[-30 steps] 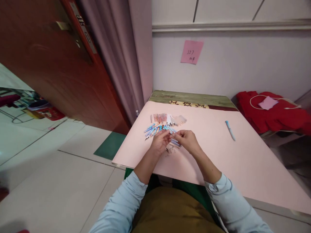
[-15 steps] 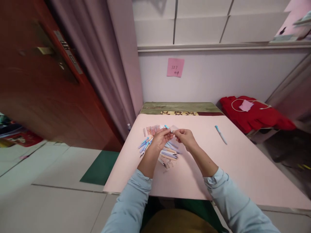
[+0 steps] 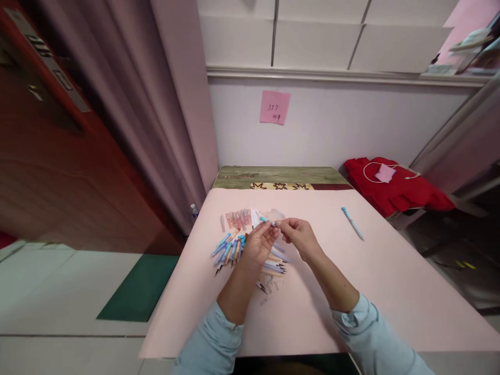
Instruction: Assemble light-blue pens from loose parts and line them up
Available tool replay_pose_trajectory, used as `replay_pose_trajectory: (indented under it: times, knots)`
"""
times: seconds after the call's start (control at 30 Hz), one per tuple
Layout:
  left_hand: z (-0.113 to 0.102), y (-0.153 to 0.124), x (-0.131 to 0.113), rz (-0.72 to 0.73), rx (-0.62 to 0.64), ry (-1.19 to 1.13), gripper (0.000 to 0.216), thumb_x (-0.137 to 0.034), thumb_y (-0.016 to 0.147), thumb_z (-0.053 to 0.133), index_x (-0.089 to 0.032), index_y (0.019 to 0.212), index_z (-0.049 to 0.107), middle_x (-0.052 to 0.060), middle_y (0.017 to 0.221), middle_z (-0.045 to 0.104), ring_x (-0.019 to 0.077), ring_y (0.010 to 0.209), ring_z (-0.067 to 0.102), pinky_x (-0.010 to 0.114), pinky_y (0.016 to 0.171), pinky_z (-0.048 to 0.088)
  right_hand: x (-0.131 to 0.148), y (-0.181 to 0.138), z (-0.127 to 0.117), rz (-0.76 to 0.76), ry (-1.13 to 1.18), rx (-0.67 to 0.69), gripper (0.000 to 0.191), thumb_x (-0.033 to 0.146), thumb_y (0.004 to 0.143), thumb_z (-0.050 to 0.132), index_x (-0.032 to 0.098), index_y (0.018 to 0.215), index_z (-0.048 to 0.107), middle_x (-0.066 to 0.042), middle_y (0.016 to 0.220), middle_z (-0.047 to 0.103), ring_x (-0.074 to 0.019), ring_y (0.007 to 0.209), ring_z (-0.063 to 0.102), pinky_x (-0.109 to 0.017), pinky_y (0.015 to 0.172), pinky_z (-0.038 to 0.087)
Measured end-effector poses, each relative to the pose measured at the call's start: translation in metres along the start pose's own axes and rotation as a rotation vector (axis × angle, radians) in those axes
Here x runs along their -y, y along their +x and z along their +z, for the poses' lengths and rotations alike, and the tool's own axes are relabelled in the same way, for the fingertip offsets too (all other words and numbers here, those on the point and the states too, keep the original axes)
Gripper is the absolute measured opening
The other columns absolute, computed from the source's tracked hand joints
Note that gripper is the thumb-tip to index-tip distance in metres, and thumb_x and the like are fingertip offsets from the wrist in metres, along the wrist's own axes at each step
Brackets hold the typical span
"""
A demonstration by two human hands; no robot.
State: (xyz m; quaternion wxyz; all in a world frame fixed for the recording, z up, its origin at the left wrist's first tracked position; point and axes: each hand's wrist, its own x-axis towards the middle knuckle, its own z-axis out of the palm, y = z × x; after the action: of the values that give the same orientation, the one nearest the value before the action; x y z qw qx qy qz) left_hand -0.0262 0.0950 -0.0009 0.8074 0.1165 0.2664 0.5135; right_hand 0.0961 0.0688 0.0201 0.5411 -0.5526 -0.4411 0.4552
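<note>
Over the pile of parts, my left hand (image 3: 261, 244) is closed around a small blue and white pen part (image 3: 263, 219). My right hand (image 3: 299, 235) pinches the white end of the same part, fingertips close to the left ones. Under and left of my hands lie several blue, orange and purple pen pieces (image 3: 224, 250). Behind them is a row of pinkish see-through pieces (image 3: 238, 219). Pale barrels with dark tips (image 3: 275, 268) lie below my hands, partly covered by the left one, with small clear pieces (image 3: 269, 285) nearer me.
A whole-looking blue and white pen (image 3: 352, 224) lies apart at the right on the pink-covered table (image 3: 375, 291). A red cloth (image 3: 394, 187) with a cord sits beyond the right edge. A pink note (image 3: 275, 107) is stuck to the wall; a curtain (image 3: 164, 104) hangs left.
The camera view has shifted, so the table appears lower and closer. Both hands still hold the pen part together, with little visible change in their grip.
</note>
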Motion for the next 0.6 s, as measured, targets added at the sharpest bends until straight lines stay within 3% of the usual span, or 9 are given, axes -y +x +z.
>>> replay_pose_trajectory:
  times: [0.17,0.37,0.6]
  knots:
    - [-0.001,-0.005,0.003,-0.009,-0.111,-0.146,0.012,-0.005,0.084,0.06,-0.01,0.074,0.064,0.004,0.067,0.069,0.0087,0.058,0.066,0.017,0.06,0.056,-0.002,-0.002,0.01,-0.033,-0.078,-0.033,0.038,0.052,0.069,0.073,0.015,0.071,0.067,0.001,0.055,0.058,-0.0105,0.048,0.049,-0.023,0.048,0.038]
    - [-0.001,-0.005,-0.001,-0.01,-0.115,-0.193,0.014,-0.004,0.086,0.058,-0.008,0.075,0.064,0.006,0.07,0.07,0.0091,0.06,0.067,0.016,0.06,0.057,-0.003,-0.003,0.016,-0.028,0.005,-0.079,0.041,0.056,0.068,0.074,0.016,0.069,0.064,0.003,0.051,0.054,-0.01,0.046,0.047,-0.022,0.046,0.036]
    - [-0.001,-0.003,-0.011,-0.013,-0.154,-0.216,0.014,-0.006,0.089,0.055,-0.009,0.077,0.063,0.009,0.077,0.073,0.0082,0.059,0.067,0.015,0.058,0.056,-0.012,-0.03,-0.004,-0.008,0.001,-0.17,0.038,0.053,0.073,0.071,0.016,0.068,0.063,0.003,0.051,0.053,-0.01,0.047,0.046,-0.023,0.048,0.038]
